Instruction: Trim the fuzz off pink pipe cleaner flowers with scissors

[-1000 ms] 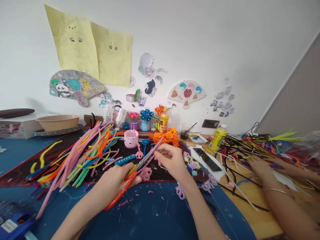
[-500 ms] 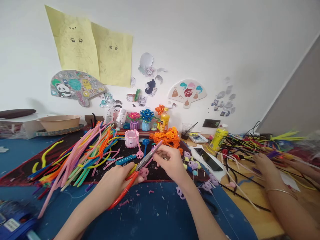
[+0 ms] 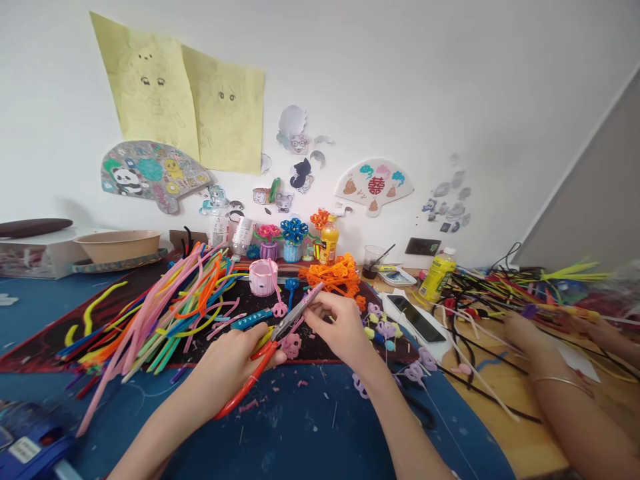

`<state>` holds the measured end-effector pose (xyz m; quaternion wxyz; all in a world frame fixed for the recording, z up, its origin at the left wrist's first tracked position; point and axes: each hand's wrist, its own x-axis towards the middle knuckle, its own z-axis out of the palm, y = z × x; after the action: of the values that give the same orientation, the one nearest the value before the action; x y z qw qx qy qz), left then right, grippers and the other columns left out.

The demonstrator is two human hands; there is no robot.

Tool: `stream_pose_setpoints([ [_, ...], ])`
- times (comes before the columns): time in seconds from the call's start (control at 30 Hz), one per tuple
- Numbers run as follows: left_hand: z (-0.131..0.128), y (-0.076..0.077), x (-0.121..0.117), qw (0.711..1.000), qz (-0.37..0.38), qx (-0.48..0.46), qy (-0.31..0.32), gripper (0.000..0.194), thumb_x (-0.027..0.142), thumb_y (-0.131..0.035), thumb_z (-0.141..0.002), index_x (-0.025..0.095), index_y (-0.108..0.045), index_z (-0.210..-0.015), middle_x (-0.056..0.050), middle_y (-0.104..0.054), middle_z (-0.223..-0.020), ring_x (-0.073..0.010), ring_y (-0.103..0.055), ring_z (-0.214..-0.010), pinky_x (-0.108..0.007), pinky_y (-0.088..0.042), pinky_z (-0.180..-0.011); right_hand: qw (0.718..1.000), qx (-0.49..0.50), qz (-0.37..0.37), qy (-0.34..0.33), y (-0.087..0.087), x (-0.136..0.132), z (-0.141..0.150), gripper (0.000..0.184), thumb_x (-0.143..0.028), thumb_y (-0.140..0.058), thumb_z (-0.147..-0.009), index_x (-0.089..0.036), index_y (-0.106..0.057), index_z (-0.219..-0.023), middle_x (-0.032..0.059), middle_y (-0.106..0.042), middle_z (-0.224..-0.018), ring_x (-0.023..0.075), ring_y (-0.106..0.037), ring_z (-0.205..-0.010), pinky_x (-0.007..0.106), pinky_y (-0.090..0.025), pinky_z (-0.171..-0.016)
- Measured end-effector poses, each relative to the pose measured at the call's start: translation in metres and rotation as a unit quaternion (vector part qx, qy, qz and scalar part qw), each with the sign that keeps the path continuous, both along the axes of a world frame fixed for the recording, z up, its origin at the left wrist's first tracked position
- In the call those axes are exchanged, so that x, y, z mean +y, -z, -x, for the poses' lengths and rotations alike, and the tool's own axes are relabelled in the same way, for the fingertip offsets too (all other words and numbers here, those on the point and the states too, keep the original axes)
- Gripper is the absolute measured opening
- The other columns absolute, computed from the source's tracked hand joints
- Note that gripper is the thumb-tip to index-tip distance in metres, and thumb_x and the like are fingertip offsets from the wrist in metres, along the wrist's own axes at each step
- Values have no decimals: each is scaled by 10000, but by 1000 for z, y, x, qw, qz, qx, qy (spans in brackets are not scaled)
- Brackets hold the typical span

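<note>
My left hand [image 3: 245,363] is closed round the orange-red handles of a pair of scissors [image 3: 295,315], whose blades point up and to the right. At the blades, my right hand [image 3: 337,327] pinches a pink pipe cleaner [image 3: 316,291]. A pink looped pipe-cleaner flower [image 3: 291,345] hangs just below the scissors, near my left fingertips; whether it joins the pinched piece I cannot tell. Behind the blades stands a small pink pot [image 3: 263,277] wound from pipe cleaner, with another pink flower [image 3: 279,309] in front of it beside a teal tool [image 3: 251,319].
Loose coloured pipe cleaners [image 3: 160,300] lie in a heap on the left. Orange flowers [image 3: 337,275], lilac flowers [image 3: 385,329] and a phone [image 3: 413,317] lie on the right. A blue glue gun [image 3: 35,433] fills the near left corner. Another person's hands [image 3: 530,340] work at far right.
My hands have barely moved; the pink pipe cleaner and the scissors have shifted very slightly. At the far right, the other person's hands have moved a little.
</note>
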<state>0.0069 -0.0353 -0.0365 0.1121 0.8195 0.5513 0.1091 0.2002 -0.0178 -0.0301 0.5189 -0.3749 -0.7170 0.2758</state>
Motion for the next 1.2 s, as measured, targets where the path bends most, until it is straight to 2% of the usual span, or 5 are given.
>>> stream_pose_setpoints([
  [0.43,5,3,4,999,2,-37,18,327,497,-429,-839,209,-522,-715,18,-516,-594,-152,-451,-552,-246,-252,-530,1000,-13,-9,15,-2,-2,0,115,-175,-542,-769,-153,-611,-680,-15,-518,-590,109,-456,-532,224,-384,-517],
  [0.63,12,-2,4,998,14,-51,20,345,526,-444,-812,213,-462,-670,31,-504,-603,-136,-445,-564,-233,-252,-533,999,37,20,13,4,5,-2,75,-210,-587,-759,-169,-607,-700,-15,-536,-598,118,-489,-538,230,-404,-515],
  [0.93,49,-11,-32,993,-36,12,-110,300,530,-471,-779,234,-516,-771,6,-630,-673,-189,-584,-649,-236,-306,-576,999,35,9,-29,6,6,-7,61,-223,-610,-749,-182,-625,-707,-14,-569,-613,119,-524,-556,226,-425,-533],
  [1.07,46,-13,-38,993,-31,-14,-109,259,490,-454,-787,238,-495,-744,9,-640,-665,-189,-599,-636,-234,-323,-571,999,11,-13,-40,4,1,-3,85,-232,-584,-773,-186,-627,-716,-18,-548,-592,114,-490,-527,227,-406,-503],
  [1.2,34,-4,-37,993,-27,-28,-112,254,484,-415,-805,246,-431,-718,17,-596,-624,-190,-590,-604,-236,-324,-557,998,-15,-35,-50,4,-2,0,101,-230,-565,-782,-190,-626,-711,-14,-546,-584,121,-485,-524,233,-409,-503],
])
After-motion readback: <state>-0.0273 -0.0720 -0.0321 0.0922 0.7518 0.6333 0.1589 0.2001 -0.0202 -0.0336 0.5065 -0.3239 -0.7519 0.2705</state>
